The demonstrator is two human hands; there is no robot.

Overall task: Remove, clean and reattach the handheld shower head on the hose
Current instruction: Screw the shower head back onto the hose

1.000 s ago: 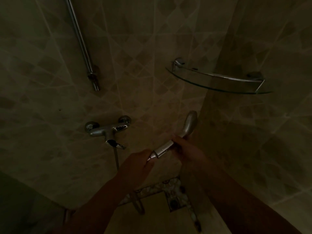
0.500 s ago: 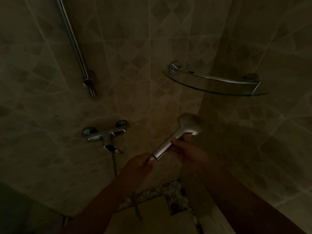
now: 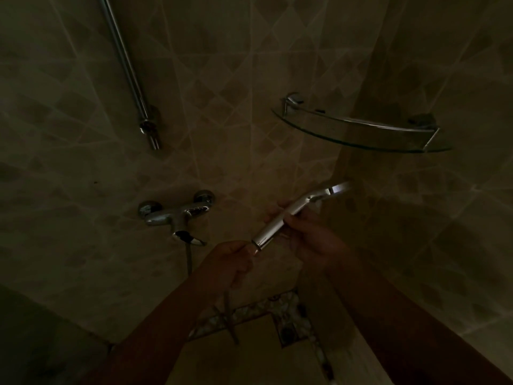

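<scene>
Gripping the shower head (image 3: pixel 280 225) by its handle, the right hand (image 3: pixel 313 240) curls around it; the left hand (image 3: pixel 230 262) pinches the hose (image 3: pixel 230 315) end at its base, right of the mixer tap (image 3: pixel 177 215).

left hand (image 3: pixel 231 263) curled pinching, right hand (image 3: pixel 311 236) gripping, both forearms reaching forward

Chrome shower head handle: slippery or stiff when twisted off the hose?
Probably slippery: the glossy chrome shower head handle glints under the right hand. Likely rigid, since it stays straight. The thin metal hose below the left hand hangs slack, so probably floppy.
</scene>
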